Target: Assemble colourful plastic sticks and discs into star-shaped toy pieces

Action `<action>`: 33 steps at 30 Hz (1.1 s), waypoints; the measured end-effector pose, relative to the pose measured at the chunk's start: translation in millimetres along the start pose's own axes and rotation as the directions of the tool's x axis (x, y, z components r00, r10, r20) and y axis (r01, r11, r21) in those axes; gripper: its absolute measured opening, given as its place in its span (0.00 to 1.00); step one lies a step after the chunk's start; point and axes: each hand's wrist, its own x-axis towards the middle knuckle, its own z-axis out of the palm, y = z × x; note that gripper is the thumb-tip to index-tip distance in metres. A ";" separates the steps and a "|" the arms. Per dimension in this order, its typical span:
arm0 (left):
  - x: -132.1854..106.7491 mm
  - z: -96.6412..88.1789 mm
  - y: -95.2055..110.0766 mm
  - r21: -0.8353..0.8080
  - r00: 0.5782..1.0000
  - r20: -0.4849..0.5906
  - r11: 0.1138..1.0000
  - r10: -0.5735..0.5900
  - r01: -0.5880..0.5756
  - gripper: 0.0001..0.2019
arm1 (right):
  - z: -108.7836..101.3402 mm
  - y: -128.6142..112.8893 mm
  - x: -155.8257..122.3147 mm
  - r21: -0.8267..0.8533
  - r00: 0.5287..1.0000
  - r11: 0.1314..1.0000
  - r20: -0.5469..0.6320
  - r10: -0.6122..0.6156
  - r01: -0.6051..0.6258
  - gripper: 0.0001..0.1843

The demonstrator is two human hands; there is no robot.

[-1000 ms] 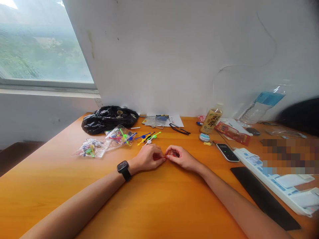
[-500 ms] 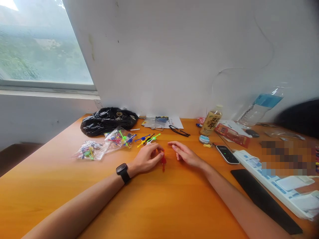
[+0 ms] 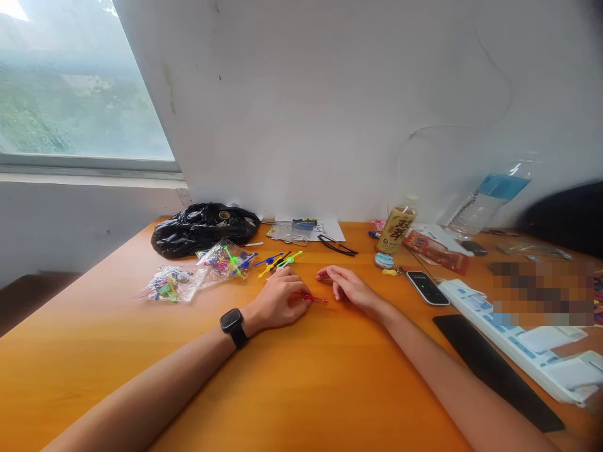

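Observation:
My left hand (image 3: 282, 297), with a black watch (image 3: 232, 320) on its wrist, is closed on a red plastic arrow spinner (image 3: 318, 299). One thin end of the spinner sticks out to the right past the fingertips; the rest is hidden by the hand. My right hand (image 3: 349, 287) rests at the table just to the right, fingers loosely bent and apart, nothing visible in them. Blue, yellow, black and green arrow spinners (image 3: 277, 262) lie beyond my left hand. To their left, clear plastic bags (image 3: 200, 279) contain more coloured spinners.
A black plastic bag (image 3: 200, 232) lies at the back left, with eyeglasses (image 3: 336, 246) at the back middle. A drink bottle (image 3: 397, 229) and a round tin (image 3: 384, 261) stand back right. A phone-like device (image 3: 428, 289), white power strip (image 3: 499, 333) and black flat strip (image 3: 494, 370) lie on the right.
The red spinner in my left hand has turned from pointing toward me to lying sideways, its end pointing right. My right hand has hardly moved. The view has shifted slightly.

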 end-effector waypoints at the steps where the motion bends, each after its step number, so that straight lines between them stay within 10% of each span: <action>1: 0.0 -0.2 0.0 0.005 1.000 -0.003 1.000 0.001 -0.001 0.05 | -0.7 0.3 0.4 0.018 1.000 1.000 -0.007 0.006 -0.005 0.24; 10: -1.9 -10.4 6.0 -0.035 0.986 -0.128 0.994 -0.107 0.104 0.16 | -2.7 -11.8 -5.8 0.020 0.977 0.996 -0.197 0.087 -0.085 0.22; 18: -2.4 -11.8 4.5 -0.057 0.960 -0.217 0.984 -0.175 0.167 0.11 | -1.6 -21.9 -13.1 0.060 0.991 0.992 -0.076 0.114 -0.110 0.36; 27: -1.9 -19.0 13.8 -0.083 0.998 0.039 0.996 0.045 -0.041 0.20 | -10.8 -4.0 -0.1 0.059 0.978 0.996 -0.192 0.078 -0.068 0.32; 33: -4.4 -0.6 30.3 -0.154 0.925 0.251 0.955 0.286 -0.253 0.21 | -11.8 -2.0 -0.5 0.016 0.991 0.999 -0.124 0.049 -0.047 0.32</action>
